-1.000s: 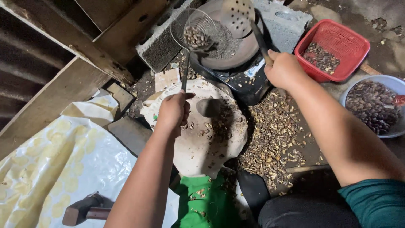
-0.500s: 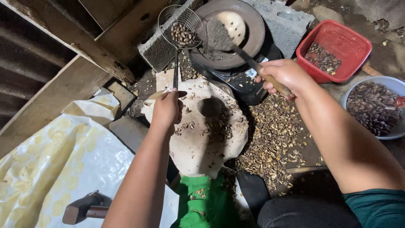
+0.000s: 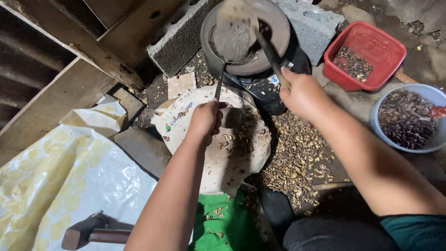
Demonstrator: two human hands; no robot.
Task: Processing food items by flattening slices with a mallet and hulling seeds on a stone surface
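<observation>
My left hand [image 3: 204,118] grips the thin handle of a wire-mesh strainer [image 3: 231,44], whose basket is over the dark round pan [image 3: 274,28]. My right hand [image 3: 302,95] grips the dark handle of a flat metal spatula [image 3: 239,18], whose blade is tilted above the strainer and pan. Both tools are motion-blurred. The pan sits between grey concrete blocks [image 3: 179,39]. Below my hands a pale cloth-covered stump [image 3: 227,153] carries scattered shell pieces.
A red basket [image 3: 390,46] with dark nuts stands at the upper right, a blue bowl [image 3: 381,132] of dark nuts below it. A heap of broken shells [image 3: 297,162] lies on the floor. A hammer [image 3: 86,232] rests on white-yellow plastic sheeting [image 3: 60,181]. Wooden boards [image 3: 60,42] lean at left.
The strainer has swung from left of the pan to above it, its nuts no longer visible. The spatula blade has lifted and tilted over the strainer. The camera has moved closer.
</observation>
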